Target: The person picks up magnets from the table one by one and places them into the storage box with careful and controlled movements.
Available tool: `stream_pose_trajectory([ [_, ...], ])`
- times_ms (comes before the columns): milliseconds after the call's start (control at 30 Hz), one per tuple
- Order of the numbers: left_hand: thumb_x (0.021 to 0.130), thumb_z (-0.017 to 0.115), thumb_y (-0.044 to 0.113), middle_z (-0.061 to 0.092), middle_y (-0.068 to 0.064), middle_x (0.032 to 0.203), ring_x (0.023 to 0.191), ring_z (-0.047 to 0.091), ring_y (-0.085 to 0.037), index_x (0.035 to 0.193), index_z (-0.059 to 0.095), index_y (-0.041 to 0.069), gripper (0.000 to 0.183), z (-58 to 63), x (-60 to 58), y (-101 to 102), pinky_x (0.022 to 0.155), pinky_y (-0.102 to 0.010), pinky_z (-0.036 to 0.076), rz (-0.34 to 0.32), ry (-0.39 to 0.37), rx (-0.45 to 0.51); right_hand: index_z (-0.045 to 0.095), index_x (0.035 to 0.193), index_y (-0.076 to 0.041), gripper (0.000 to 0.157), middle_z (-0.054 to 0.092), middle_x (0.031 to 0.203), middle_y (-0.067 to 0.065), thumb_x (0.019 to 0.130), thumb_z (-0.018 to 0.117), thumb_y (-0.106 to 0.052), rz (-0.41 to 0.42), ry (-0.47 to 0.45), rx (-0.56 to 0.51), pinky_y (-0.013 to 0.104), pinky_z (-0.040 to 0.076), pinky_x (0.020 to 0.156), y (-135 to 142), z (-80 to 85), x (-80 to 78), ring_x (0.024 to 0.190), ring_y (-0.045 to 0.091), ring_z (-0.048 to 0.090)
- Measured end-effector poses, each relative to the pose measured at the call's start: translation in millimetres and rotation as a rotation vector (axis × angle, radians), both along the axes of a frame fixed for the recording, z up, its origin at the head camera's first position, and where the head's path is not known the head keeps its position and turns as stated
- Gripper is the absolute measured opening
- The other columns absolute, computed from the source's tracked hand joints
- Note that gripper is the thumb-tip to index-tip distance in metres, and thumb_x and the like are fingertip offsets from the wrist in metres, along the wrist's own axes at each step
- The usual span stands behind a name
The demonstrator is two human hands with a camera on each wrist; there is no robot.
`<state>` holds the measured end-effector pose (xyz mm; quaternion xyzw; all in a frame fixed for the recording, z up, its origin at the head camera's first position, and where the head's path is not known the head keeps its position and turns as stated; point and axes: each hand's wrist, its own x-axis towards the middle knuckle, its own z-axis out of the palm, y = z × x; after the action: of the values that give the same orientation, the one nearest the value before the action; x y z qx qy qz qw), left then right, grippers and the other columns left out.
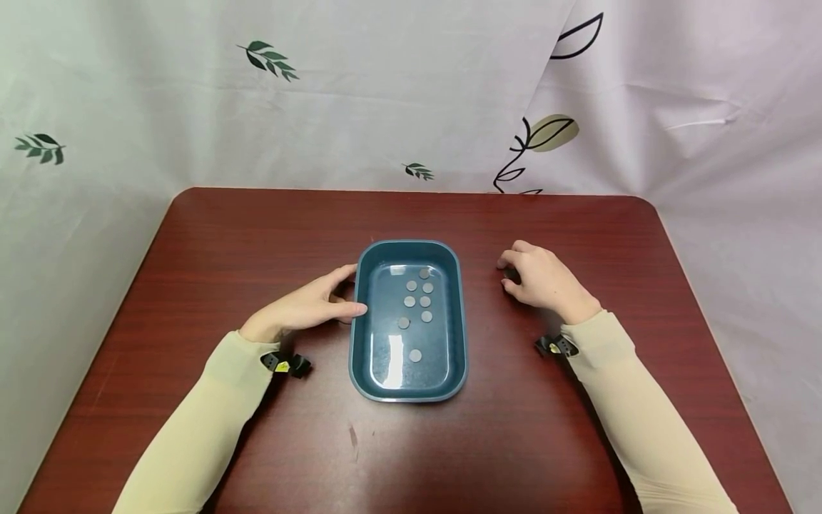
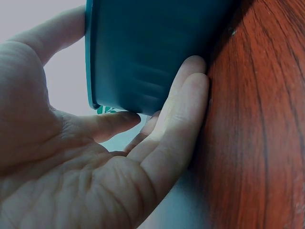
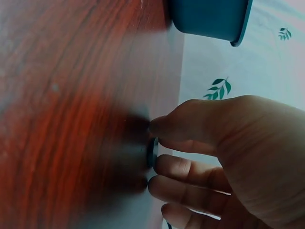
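A blue plastic tray point(image 1: 408, 395) sits upright on the table. On its floor lie several small grey coin-like discs point(image 1: 416, 355), mostly toward its far right part. My left hand point(image 1: 308, 303) holds the tray's left side, thumb over the rim and other fingers against the outer wall point(image 2: 133, 71). To the right of the tray, my right hand point(image 1: 542, 278) is low at the tabletop. Its thumb and curled fingertips point(image 3: 171, 167) close around a small round disc point(image 3: 152, 152), which looks dark. From above, that hand mostly hides the disc.
The dark red wood-grain table point(image 1: 276, 221) has rounded far corners. White leaf-printed cloth point(image 1: 359, 107) hangs behind it and at both sides. Each wrist carries a small black camera, one at the left cuff point(image 1: 287, 363) and another at the right cuff point(image 1: 556, 347).
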<state>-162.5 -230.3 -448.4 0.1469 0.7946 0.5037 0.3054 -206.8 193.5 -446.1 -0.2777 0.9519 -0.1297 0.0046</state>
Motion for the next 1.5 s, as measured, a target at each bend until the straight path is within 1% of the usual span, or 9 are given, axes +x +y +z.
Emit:
stream_pose_trajectory([
  [200, 0.098, 0.074, 0.03, 0.041, -0.015, 0.157, 0.106, 0.075, -0.026, 0.166, 0.021, 0.021, 0.086, -1.2, 1.7, -0.2, 0.092, -0.042, 0.062, 0.008, -0.008, 0.018, 0.071, 0.097, -0.005, 0.013, 0.065, 0.093, 0.011, 0.085, 0.073, -0.009, -0.046, -0.027, 0.008, 0.048, 0.056, 0.077, 0.9, 4.2, -1.2, 0.08, 0.029, 0.063],
  [367, 0.098, 0.073, 0.029, 0.041, -0.016, 0.156, 0.108, 0.074, -0.027, 0.165, 0.021, 0.02, 0.085, -4.7, 2.9, 0.4, 0.091, -0.041, 0.062, 0.005, -0.018, 0.04, 0.07, 0.087, -0.009, 0.005, 0.064, 0.079, 0.005, 0.083, 0.073, -0.01, -0.085, -0.077, 0.025, 0.042, 0.051, 0.069, 0.3, 6.1, -2.3, 0.071, 0.023, 0.058],
  [500, 0.098, 0.073, 0.029, 0.041, -0.016, 0.156, 0.107, 0.074, -0.027, 0.165, 0.021, 0.019, 0.086, -6.3, 3.2, 0.3, 0.091, -0.042, 0.063, 0.004, -0.019, 0.045, 0.069, 0.079, -0.012, 0.005, 0.061, 0.069, 0.0, 0.079, 0.073, -0.009, -0.108, -0.096, 0.023, 0.037, 0.047, 0.063, -0.2, 5.6, -2.6, 0.064, 0.02, 0.055],
  [667, 0.099, 0.073, 0.029, 0.04, -0.017, 0.158, 0.106, 0.075, -0.026, 0.166, 0.02, 0.02, 0.086, -5.5, 2.9, -1.4, 0.091, -0.041, 0.063, 0.001, -0.01, 0.031, 0.067, 0.076, -0.013, 0.005, 0.059, 0.068, -0.001, 0.075, 0.071, -0.009, -0.117, -0.096, 0.005, 0.035, 0.045, 0.061, -2.7, 1.5, -1.9, 0.062, 0.02, 0.053],
  [833, 0.098, 0.073, 0.03, 0.04, -0.016, 0.158, 0.105, 0.075, -0.025, 0.165, 0.021, 0.02, 0.085, -4.2, 2.3, -1.9, 0.092, -0.041, 0.062, 0.001, -0.001, 0.026, 0.066, 0.077, -0.013, 0.005, 0.057, 0.069, 0.001, 0.076, 0.071, -0.01, -0.123, -0.1, -0.006, 0.034, 0.043, 0.06, -4.4, -0.6, 1.0, 0.062, 0.02, 0.051],
  [1000, 0.098, 0.074, 0.031, 0.04, -0.016, 0.159, 0.105, 0.075, -0.025, 0.166, 0.02, 0.02, 0.087, -4.6, 2.5, -2.6, 0.092, -0.042, 0.062, 0.006, -0.008, 0.022, 0.067, 0.079, -0.013, 0.006, 0.057, 0.069, 0.001, 0.075, 0.072, -0.012, -0.098, -0.07, -0.013, 0.036, 0.044, 0.062, -6.5, -0.3, 3.3, 0.061, 0.018, 0.051],
  [1167, 0.098, 0.074, 0.03, 0.039, -0.016, 0.159, 0.105, 0.075, -0.026, 0.166, 0.019, 0.019, 0.087, -3.9, 3.0, -2.8, 0.092, -0.042, 0.062, 0.004, -0.012, 0.027, 0.066, 0.079, -0.014, 0.007, 0.059, 0.072, -0.001, 0.075, 0.071, -0.013, -0.031, 0.025, -0.085, 0.038, 0.048, 0.064, -10.4, 2.1, 7.0, 0.065, 0.015, 0.055],
  [1333, 0.098, 0.074, 0.03, 0.04, -0.016, 0.158, 0.105, 0.075, -0.026, 0.166, 0.02, 0.019, 0.087, -3.0, 2.4, -1.7, 0.091, -0.042, 0.063, -0.002, -0.009, 0.031, 0.066, 0.08, -0.017, 0.009, 0.058, 0.075, -0.004, 0.077, 0.073, -0.014, 0.054, 0.092, -0.166, 0.033, 0.048, 0.065, -15.2, 9.9, 11.8, 0.067, 0.01, 0.054],
  [1500, 0.098, 0.074, 0.03, 0.04, -0.016, 0.158, 0.104, 0.075, -0.026, 0.165, 0.02, 0.019, 0.087, -2.6, 1.2, -0.8, 0.091, -0.042, 0.063, -0.002, -0.004, 0.032, 0.066, 0.082, -0.018, 0.01, 0.056, 0.076, -0.006, 0.077, 0.073, -0.014, 0.105, 0.136, -0.21, 0.03, 0.047, 0.063, -20.6, 20.2, 17.3, 0.067, 0.008, 0.051],
])
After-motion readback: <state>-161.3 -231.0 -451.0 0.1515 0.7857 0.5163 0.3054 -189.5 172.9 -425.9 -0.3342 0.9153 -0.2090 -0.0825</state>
